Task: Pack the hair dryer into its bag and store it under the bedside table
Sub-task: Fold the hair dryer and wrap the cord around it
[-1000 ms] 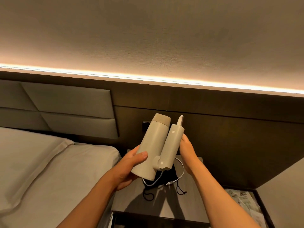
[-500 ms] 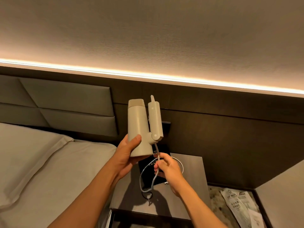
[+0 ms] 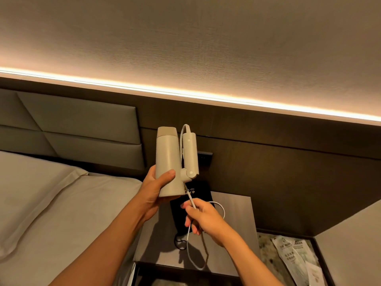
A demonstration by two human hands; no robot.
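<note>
I hold a cream hair dryer [image 3: 168, 159] upright above the bedside table [image 3: 233, 219], its handle folded up against the barrel. My left hand [image 3: 156, 188] grips the barrel's lower end. The white cord [image 3: 190, 250] runs from the handle's top down between handle and barrel. My right hand [image 3: 203, 217] pinches this cord just below the dryer; the rest hangs in a loop over the table. A black drawstring bag [image 3: 195, 193] lies flat on the table, partly hidden behind dryer and hands.
A bed with pale sheets [image 3: 61, 203] and a padded headboard [image 3: 72, 131] fills the left. A dark wall socket [image 3: 205, 156] sits behind the dryer. Printed plastic packets [image 3: 292, 256] lie on a lower surface to the right of the table.
My right hand left the folded handle, dropped below the dryer and took hold of the cord. The dryer rose and turned upright, and the cord now lies along the handle.
</note>
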